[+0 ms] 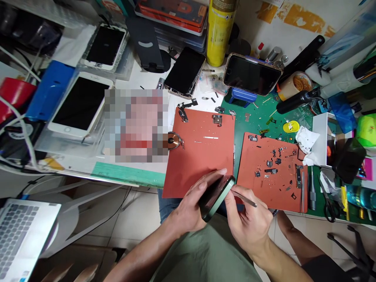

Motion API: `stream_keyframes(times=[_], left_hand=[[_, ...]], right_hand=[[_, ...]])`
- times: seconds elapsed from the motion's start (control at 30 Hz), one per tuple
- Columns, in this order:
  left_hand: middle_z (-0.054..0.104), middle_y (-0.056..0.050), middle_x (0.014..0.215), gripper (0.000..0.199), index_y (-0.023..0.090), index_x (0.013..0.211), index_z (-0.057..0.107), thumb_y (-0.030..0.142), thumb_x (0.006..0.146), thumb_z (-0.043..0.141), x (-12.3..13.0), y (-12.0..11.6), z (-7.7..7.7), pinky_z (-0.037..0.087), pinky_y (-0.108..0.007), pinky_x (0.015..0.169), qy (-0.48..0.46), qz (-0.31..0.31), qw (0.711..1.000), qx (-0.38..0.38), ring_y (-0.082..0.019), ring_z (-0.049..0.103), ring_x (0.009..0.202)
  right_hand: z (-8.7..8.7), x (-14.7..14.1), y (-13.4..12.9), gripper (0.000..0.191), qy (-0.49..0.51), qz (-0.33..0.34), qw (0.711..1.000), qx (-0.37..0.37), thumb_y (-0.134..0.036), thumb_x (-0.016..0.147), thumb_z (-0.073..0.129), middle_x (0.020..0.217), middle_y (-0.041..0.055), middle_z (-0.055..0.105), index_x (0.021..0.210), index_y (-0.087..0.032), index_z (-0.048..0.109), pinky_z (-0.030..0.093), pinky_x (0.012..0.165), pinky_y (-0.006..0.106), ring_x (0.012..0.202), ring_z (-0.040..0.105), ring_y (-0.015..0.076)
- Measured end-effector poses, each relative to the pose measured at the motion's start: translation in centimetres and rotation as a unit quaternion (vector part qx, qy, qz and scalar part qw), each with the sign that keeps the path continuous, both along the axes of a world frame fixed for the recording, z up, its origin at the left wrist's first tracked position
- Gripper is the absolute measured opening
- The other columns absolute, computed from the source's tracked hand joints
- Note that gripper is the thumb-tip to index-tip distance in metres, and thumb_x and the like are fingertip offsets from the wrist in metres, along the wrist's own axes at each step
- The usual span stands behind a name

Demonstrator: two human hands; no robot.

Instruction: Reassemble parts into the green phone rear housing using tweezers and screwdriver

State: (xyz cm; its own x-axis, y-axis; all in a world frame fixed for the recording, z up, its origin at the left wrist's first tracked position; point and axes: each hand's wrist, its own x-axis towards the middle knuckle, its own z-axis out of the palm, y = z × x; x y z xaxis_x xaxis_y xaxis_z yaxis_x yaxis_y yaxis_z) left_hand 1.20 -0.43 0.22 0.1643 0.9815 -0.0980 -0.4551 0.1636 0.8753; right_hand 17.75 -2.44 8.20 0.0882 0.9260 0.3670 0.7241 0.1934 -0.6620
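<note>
Partly hidden by left hand (190, 205): phone (217, 201) | right hand (251, 219): tool (246, 199), tip unclear

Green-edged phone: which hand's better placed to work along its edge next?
The right hand, probably: it pinches a slim tool close beside the phone, while the left hand is taken up supporting it.

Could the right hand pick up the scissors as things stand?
Probably not: the right hand is busy holding a thin tool at the phone, though nothing tall blocks the scissors.
</note>
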Motion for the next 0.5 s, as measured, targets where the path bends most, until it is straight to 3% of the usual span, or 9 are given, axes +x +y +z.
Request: stream_keyframes(times=[0.1, 0.23, 0.37, 0.5], left_hand=[[0.074, -0.008, 0.152, 0.065, 0.04, 0.149, 0.072, 0.02, 0.09, 0.091, 0.0, 0.1, 0.0, 0.05, -0.062, 0.13, 0.067, -0.078, 0.986, 0.128, -0.036, 0.069, 0.145], [0.067, -0.004, 0.162, 0.099, 0.052, 0.171, 0.041, 0.011, 0.092, 0.085, 0.2, 0.2, 0.1, 0.056, -0.056, 0.126, 0.134, -0.042, 0.957, 0.254, -0.033, 0.069, 0.146], [0.058, -0.006, 0.171, 0.104, 0.051, 0.177, 0.022, 0.015, 0.098, 0.08, 0.2, 0.4, 0.0, 0.058, -0.054, 0.123, 0.171, -0.049, 0.938, 0.299, -0.034, 0.064, 0.151], [0.054, -0.005, 0.174, 0.104, 0.053, 0.177, 0.019, 0.019, 0.1, 0.081, 0.3, 0.1, -0.7, 0.055, -0.052, 0.127, 0.143, -0.046, 0.942, 0.3, -0.033, 0.063, 0.152]], right_hand=[[0.0, 0.0, -0.1, 0.012, -0.001, -0.005, 1.0, 0.002, -0.009, 0.105, 0.068, 0.087, 0.0005, 0.083, 0.109, -0.019, 0.072, 0.067, 0.07, 0.02, 0.067, 0.08, 0.0126], [-0.7, 0.5, -1.0, 0.015, 0.031, -0.061, 0.998, 0.006, -0.01, 0.101, 0.077, 0.092, 0.0007, 0.085, 0.112, -0.02, 0.077, 0.068, 0.07, 0.02, 0.069, 0.082, 0.0132], [-1.8, 0.8, -2.2, 0.017, 0.124, -0.091, 0.988, -0.029, -0.012, 0.099, 0.081, 0.094, -0.0006, 0.085, 0.112, -0.022, 0.079, 0.07, 0.07, 0.023, 0.073, 0.083, 0.0149], [-2.8, 0.8, -2.9, 0.02, 0.177, -0.101, 0.979, -0.028, -0.011, 0.098, 0.081, 0.096, -0.0005, 0.085, 0.113, -0.024, 0.08, 0.073, 0.076, 0.025, 0.077, 0.086, 0.017]])
